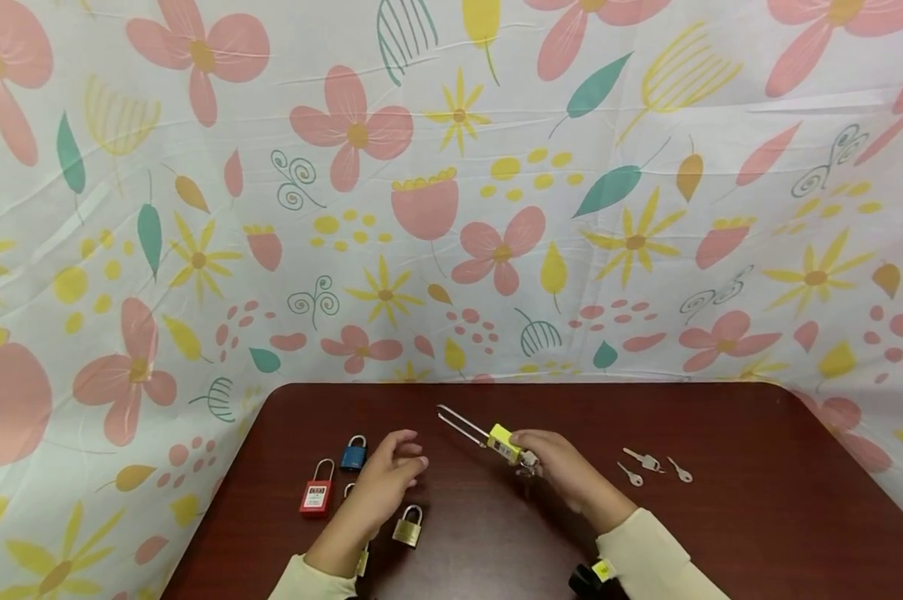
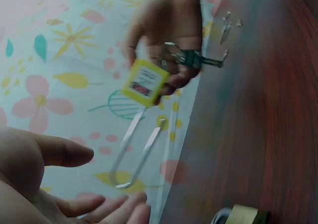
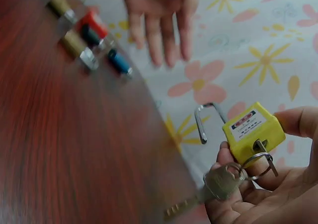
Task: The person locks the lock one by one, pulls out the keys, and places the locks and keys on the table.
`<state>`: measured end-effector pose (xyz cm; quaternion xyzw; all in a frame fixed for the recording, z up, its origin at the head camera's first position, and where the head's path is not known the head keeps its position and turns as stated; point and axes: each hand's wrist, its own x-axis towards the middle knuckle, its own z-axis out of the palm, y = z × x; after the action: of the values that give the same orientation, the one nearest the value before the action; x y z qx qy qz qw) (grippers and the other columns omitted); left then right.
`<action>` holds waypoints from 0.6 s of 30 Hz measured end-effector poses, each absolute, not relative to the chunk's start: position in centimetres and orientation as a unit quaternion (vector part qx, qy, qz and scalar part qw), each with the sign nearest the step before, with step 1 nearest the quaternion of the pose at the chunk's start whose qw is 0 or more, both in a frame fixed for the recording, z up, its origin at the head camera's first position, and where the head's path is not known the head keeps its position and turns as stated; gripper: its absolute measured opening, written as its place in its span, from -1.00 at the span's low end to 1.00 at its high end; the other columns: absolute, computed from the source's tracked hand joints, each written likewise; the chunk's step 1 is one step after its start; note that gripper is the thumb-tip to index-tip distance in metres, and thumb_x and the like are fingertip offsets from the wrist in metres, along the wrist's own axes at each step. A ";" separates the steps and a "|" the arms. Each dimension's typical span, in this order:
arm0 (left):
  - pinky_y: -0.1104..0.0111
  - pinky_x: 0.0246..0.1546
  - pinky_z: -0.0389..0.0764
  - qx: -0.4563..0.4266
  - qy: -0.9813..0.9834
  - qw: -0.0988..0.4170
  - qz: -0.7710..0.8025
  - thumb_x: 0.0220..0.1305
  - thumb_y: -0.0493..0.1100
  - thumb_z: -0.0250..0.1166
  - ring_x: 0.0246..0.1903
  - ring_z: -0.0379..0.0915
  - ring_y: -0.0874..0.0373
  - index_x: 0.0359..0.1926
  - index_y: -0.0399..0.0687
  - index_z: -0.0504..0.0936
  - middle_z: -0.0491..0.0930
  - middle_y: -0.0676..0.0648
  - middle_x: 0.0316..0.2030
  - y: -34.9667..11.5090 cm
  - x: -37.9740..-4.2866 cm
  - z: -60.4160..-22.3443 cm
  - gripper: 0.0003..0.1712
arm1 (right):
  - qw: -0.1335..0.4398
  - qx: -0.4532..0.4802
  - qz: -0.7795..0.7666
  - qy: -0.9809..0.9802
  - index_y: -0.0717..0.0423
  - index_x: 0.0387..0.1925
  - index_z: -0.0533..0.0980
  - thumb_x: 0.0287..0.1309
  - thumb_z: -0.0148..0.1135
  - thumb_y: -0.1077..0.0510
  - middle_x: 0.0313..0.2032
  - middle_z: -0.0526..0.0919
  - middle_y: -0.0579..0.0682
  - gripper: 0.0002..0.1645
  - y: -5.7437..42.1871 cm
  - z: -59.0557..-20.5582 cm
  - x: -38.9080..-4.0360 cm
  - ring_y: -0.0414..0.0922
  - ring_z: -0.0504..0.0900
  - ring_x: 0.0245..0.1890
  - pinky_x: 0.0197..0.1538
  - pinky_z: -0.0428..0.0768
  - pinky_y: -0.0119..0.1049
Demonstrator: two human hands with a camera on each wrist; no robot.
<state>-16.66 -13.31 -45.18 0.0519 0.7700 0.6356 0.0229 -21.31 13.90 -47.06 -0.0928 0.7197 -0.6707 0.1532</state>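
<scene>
My right hand [image 1: 564, 471] grips a yellow padlock [image 1: 502, 443] by its body, between thumb and fingers. Its long metal shackle [image 3: 210, 107] is unlatched, one leg free of the body, and points away toward the left. A key [image 3: 263, 152] sits in the keyhole. From its ring [image 3: 259, 165] hangs a second, larger key [image 3: 221, 183], by the right palm. My left hand [image 1: 383, 479] hovers near the shackle's side, empty, fingers loosely spread and apart from the padlock.
Under and around the left arm lie a blue padlock [image 1: 353, 456], a red padlock [image 1: 316, 497] and a brass padlock [image 1: 407, 530]; others are partly hidden by the arm. Loose keys [image 1: 649, 462] lie right of the right hand. A floral cloth [image 1: 451, 208] hangs behind the table [image 1: 721, 533].
</scene>
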 end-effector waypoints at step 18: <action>0.12 -0.24 0.58 0.034 0.644 -0.020 0.764 0.48 -0.02 -0.01 -0.11 0.42 -0.28 0.33 -0.05 0.11 0.40 -0.34 -0.03 -8.8 -17.9 -43.5 -0.49 | 0.200 -0.124 -0.734 0.637 0.40 -0.05 0.40 0.39 -0.04 -0.04 -0.31 0.54 0.13 -0.50 13.7 -43.6 -18.8 0.01 0.53 -0.30 -0.19 0.52 -0.18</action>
<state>-17.90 -8.82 -43.47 0.0342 0.6441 0.7639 -0.0203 -18.79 13.67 -43.63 -0.1244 0.6375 -0.7337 0.1997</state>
